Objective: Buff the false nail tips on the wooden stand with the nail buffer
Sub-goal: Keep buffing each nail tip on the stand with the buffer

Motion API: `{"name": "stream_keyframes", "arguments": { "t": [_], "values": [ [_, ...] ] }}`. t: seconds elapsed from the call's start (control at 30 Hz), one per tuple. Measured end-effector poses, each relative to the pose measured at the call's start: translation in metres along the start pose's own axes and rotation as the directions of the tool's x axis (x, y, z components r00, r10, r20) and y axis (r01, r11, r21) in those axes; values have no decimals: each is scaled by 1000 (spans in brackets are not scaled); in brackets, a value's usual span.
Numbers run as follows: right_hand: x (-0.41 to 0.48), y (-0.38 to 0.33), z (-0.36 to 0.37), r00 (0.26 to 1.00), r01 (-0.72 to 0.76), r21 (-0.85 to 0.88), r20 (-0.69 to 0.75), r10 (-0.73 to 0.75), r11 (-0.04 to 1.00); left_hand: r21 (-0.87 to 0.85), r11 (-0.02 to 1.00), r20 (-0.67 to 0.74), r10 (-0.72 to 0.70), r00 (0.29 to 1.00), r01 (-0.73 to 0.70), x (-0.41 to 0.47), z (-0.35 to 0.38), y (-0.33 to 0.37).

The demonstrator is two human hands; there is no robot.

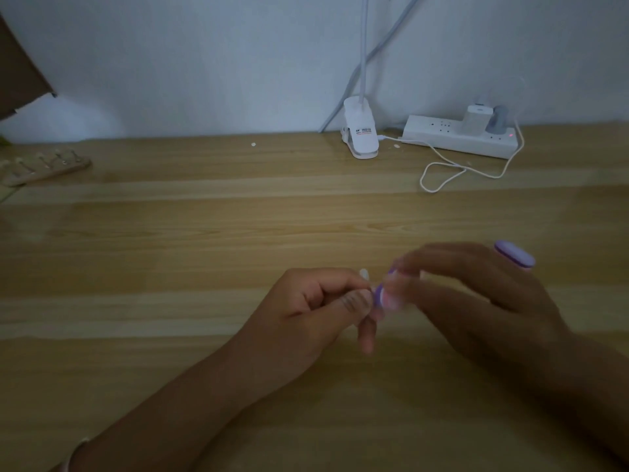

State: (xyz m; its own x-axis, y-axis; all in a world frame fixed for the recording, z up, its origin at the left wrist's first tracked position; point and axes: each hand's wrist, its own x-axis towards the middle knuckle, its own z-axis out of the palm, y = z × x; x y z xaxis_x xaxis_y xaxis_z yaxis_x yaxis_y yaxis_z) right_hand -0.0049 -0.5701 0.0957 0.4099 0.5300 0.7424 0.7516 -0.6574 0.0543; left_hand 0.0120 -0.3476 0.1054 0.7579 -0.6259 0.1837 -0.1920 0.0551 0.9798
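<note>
l hand [316,301] pinches a nail tip [364,274], r hand [476,291] grips the purple buffer [514,255]; buffing's on, tips on the stand [44,166] prob. not done yet.

No legible text anywhere. Only print: small label [363,131] on front face of white lamp clip [360,144]. Short red mark at left, dark characters beside it, finer dark line beneath. All too small and blurred to read. Power strip [442,132] right of clip: red indicator dot lit near right end, no readable marking or brand.
</note>
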Motion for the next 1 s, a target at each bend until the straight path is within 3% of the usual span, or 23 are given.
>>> {"name": "stream_keyframes", "arguments": {
  "t": [0.13,0.27,0.4,0.47,0.57,0.7,0.87,1.0],
  "values": [
    [3,-1,1,988,-120,9,-96,121,993,-15,997,-20,-79,997,79,1,-3,1],
    [1,-11,2,1000,0,94,-14,1,996,-71,987,22,-140,990,141,-1,0,3],
    [1,4,-1,981,-183,21,-59,184,983,-81,978,55,-190,980,194,-1,-4,2],
    [4,-8,1,975,-193,139,-85,205,971,-119,968,77,-211,974,219,0,-5,0],
    [4,-24,7,983,-170,302,-10,181,938,-223,936,131,-246,960,271,0,-7,-1],
    [7,-8,1,985,-166,131,-31,171,977,-283,914,167,-250,954,290,0,-12,2],
    [3,-22,8,991,-111,268,-38,126,957,-326,897,173,-254,952,299,0,-10,2],
    [2,-4,4,988,-152,140,-9,155,978,-329,889,205,-263,943,320,-1,-12,3]
  ]
}}
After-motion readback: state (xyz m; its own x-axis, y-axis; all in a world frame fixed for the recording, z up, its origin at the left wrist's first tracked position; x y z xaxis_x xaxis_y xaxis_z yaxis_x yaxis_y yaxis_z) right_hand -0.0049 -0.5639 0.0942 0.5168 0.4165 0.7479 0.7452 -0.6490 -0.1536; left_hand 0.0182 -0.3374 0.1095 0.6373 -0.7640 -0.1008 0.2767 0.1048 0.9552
